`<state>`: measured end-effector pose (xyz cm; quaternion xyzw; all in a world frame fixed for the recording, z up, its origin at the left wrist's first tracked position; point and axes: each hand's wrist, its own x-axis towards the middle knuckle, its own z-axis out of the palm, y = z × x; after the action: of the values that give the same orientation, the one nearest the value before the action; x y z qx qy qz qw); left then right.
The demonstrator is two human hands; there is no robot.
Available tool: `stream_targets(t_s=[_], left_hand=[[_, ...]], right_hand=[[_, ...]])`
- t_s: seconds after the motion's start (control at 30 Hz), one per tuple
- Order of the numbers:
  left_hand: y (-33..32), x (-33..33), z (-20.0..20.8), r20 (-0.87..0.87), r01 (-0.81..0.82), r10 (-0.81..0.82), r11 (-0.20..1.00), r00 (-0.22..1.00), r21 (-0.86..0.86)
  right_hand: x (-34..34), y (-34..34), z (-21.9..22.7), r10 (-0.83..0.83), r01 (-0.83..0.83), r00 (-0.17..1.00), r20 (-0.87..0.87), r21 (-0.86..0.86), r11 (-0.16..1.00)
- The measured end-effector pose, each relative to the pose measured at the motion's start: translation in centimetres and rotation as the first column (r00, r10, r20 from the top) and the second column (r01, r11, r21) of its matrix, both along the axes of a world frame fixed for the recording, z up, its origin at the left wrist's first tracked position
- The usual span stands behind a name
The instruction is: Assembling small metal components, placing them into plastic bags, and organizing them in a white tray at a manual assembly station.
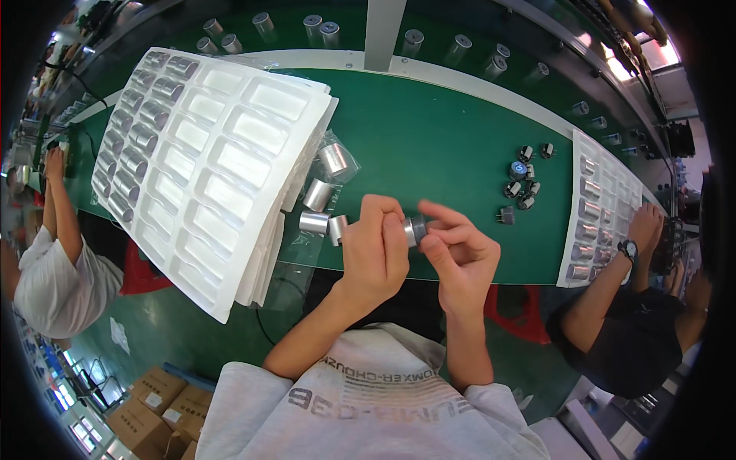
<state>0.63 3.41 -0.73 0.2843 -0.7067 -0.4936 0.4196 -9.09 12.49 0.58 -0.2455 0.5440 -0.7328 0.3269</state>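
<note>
A worker's left hand (374, 244) and right hand (458, 249) close together on one small silver cylinder (415, 228), held just above the green table (429, 146). Three loose cylinders (320, 207) lie beside the white tray stack (230, 169), whose left two columns look filled while the remaining pockets sit bare.

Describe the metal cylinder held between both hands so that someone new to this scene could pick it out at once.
Start at the stack of white blister trays on the green bench; loose silver cylinders lie beside its right edge. Just right of those, the left hand and right hand pinch one small metal cylinder, the only one lifted off the bench.
</note>
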Motion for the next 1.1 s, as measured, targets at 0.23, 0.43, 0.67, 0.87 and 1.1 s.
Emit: stream_targets(t_s=[0.23, 0.43, 0.67, 0.87, 1.1], left_hand=[[-0.3, -0.2, 0.4, -0.052, 0.112, -0.1, 0.936, 0.994, 0.335], [-1.1, 0.0, 0.2, -0.228, 0.283, -0.17, 0.509, 0.959, 0.813], [-1.0, 0.1, -0.1, -0.125, 0.201, -0.161, 0.656, 0.979, 0.728], [-0.3, 0.0, 0.0, -0.125, 0.17, -0.116, 0.74, 0.985, 0.651], [-1.0, 0.7, 0.4, -0.076, 0.234, -0.239, 0.753, 0.968, 0.615]], right_hand=[[-1.3, -0.4, -1.3, 0.069, -0.079, 0.977, -0.204, -0.044, 0.996], [-0.1, -0.9, -2.8, -0.063, 0.057, 0.997, -0.048, -0.113, 0.992], [-0.6, -0.6, -2.0, 0.064, -0.068, 0.986, -0.157, -0.018, 0.998], [-0.8, -0.4, -1.3, 0.105, -0.1, 0.965, -0.24, 0.032, 0.994], [-2.2, 0.0, -0.9, 0.281, -0.281, 0.96, -0.003, 0.035, 0.959]])
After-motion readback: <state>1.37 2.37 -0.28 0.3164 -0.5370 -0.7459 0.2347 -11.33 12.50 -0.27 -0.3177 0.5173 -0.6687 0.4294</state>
